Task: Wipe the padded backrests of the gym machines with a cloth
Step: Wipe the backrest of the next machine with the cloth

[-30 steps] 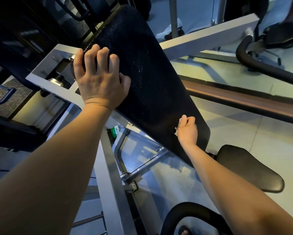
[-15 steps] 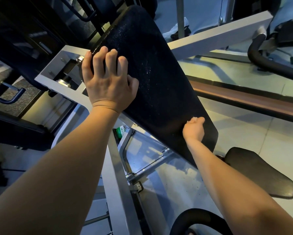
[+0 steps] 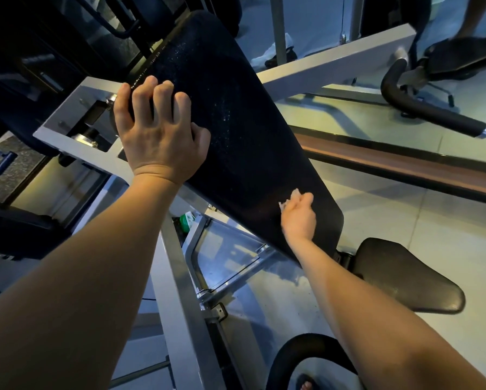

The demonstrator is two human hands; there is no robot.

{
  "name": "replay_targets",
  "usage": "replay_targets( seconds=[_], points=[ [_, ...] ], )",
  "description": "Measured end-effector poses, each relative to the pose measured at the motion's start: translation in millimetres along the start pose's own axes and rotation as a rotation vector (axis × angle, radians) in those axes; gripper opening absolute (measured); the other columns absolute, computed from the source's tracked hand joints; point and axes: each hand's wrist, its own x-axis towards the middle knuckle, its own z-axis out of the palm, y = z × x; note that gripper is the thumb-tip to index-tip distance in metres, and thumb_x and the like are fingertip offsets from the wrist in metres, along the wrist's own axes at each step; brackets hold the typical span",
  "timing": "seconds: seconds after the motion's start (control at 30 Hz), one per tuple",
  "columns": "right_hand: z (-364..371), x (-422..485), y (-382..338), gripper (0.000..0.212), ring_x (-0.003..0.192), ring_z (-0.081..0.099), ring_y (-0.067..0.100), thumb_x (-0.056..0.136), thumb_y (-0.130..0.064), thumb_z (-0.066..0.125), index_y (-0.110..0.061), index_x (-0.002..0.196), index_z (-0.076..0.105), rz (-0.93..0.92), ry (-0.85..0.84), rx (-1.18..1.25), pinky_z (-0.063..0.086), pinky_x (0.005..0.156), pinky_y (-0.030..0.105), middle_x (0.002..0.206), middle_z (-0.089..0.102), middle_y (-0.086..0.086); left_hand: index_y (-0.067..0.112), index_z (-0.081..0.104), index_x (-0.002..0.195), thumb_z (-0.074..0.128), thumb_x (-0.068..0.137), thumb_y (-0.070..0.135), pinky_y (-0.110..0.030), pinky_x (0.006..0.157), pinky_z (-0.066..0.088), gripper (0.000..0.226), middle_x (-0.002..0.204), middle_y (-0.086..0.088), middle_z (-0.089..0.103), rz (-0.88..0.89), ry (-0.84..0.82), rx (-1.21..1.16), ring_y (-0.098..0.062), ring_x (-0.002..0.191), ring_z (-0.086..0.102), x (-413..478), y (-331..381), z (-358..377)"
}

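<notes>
A long black padded backrest (image 3: 236,114) slants from the upper middle down to the lower right, with pale specks on its surface. My left hand (image 3: 157,136) grips its left edge near the top, fingers curled over the rim. My right hand (image 3: 299,218) presses on the pad's lower end, closed on a small pale cloth (image 3: 288,201) that sticks out at the fingertips. Most of the cloth is hidden inside the hand.
The machine's grey steel frame (image 3: 180,305) runs under the pad. A black seat (image 3: 405,277) sits at the lower right. A padded handle (image 3: 433,119) juts in at the upper right. A green item (image 3: 187,220) lies beneath the pad. Tiled floor lies beyond.
My right hand has shifted a little up and left along the lower pad, and the cloth shows at its fingertips again. My left hand keeps its grip on the edge.
</notes>
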Motion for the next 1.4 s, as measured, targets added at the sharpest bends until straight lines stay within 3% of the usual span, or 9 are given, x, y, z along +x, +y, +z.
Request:
replay_targets(
  seconds=[0.23,0.3,0.57,0.7,0.9,1.1,1.2,1.27,1.4],
  points=[
    [0.4,-50.9,-59.6,0.014,0.073,0.061,0.02,0.103,-0.02,0.053,-0.012,0.102,0.042,-0.561,-0.153,0.199,0.042,0.054,0.025,0.089,0.063,0.008,0.009,0.052,0.113,0.044,0.089,0.037,-0.056,0.115,0.028,0.037,0.129,-0.014,0.055,0.0,0.017,0.009,-0.038,0.129,0.046,0.6,-0.4,-2.3],
    [-3.5,-50.0,-40.3,0.015,0.073,0.061,0.021,0.103,-0.02,0.052,-0.012,0.102,0.04,-0.568,-0.173,0.165,0.04,0.054,0.022,0.091,0.062,0.008,0.008,0.052,0.113,0.045,0.089,0.036,-0.057,0.115,0.028,0.037,0.129,-0.015,0.055,0.008,0.016,-0.001,-0.039,0.129,0.046,0.4,-1.5,-2.9],
    [-5.6,-18.5,28.1,0.043,0.122,0.057,0.041,0.101,-0.023,0.056,-0.003,0.131,0.034,0.332,-0.283,-0.171,0.045,0.095,0.042,0.131,0.057,0.024,0.008,0.053,0.114,0.045,0.089,0.036,-0.056,0.117,0.025,0.039,0.129,-0.014,0.056,0.01,0.017,-0.009,-0.038,0.13,0.046,-1.1,-2.8,-5.0],
    [-0.5,-15.0,32.7,0.052,0.129,0.052,0.04,0.098,-0.016,0.057,-0.002,0.139,0.029,0.494,-0.308,-0.19,0.043,0.107,0.044,0.141,0.05,0.023,0.008,0.052,0.115,0.042,0.09,0.037,-0.056,0.118,0.023,0.04,0.13,-0.014,0.055,0.019,0.0,-0.017,-0.038,0.132,0.045,-0.8,-3.6,-3.7],
    [8.4,-42.0,-5.1,0.035,0.109,0.059,0.033,0.103,-0.017,0.045,-0.001,0.131,0.033,0.285,-0.164,-0.135,0.039,0.086,0.034,0.126,0.06,0.02,0.008,0.053,0.113,0.039,0.091,0.036,-0.055,0.119,0.023,0.039,0.127,-0.013,0.057,0.029,0.021,-0.014,-0.038,0.13,0.047,-0.4,-5.4,-2.7],
    [1.6,-107.8,-79.9,0.014,0.095,0.066,0.031,0.103,-0.015,0.05,-0.006,0.109,0.041,-0.353,-0.187,0.157,0.042,0.069,0.029,0.106,0.066,0.017,0.008,0.052,0.114,0.039,0.091,0.036,-0.055,0.119,0.023,0.038,0.126,-0.013,0.056,0.021,0.028,-0.032,-0.037,0.13,0.046,-1.8,-4.8,-4.6],
    [3.3,-106.2,-67.7,0.012,0.098,0.066,0.03,0.103,-0.014,0.049,-0.006,0.107,0.042,-0.462,-0.161,0.163,0.04,0.07,0.024,0.112,0.066,0.016,0.008,0.051,0.117,0.038,0.091,0.037,-0.055,0.119,0.022,0.041,0.128,-0.014,0.055,0.018,0.007,-0.041,-0.038,0.131,0.045,-1.5,-5.2,-5.5],
    [6.0,-89.9,-34.8,0.017,0.11,0.065,0.031,0.104,-0.019,0.047,-0.005,0.113,0.044,-0.328,-0.139,0.131,0.041,0.079,0.024,0.126,0.066,0.014,0.008,0.052,0.117,0.039,0.091,0.037,-0.055,0.119,0.021,0.041,0.128,-0.014,0.055,0.015,0.007,-0.041,-0.038,0.132,0.045,-1.0,-5.1,-5.0],
    [5.1,-46.5,11.6,0.029,0.119,0.06,0.034,0.104,-0.028,0.05,-0.006,0.12,0.04,0.269,-0.181,-0.004,0.042,0.092,0.033,0.131,0.062,0.018,0.008,0.053,0.116,0.039,0.091,0.037,-0.055,0.119,0.022,0.041,0.127,-0.013,0.056,0.024,0.019,-0.038,-0.038,0.131,0.046,-0.5,-5.8,-3.8]
  ],
)
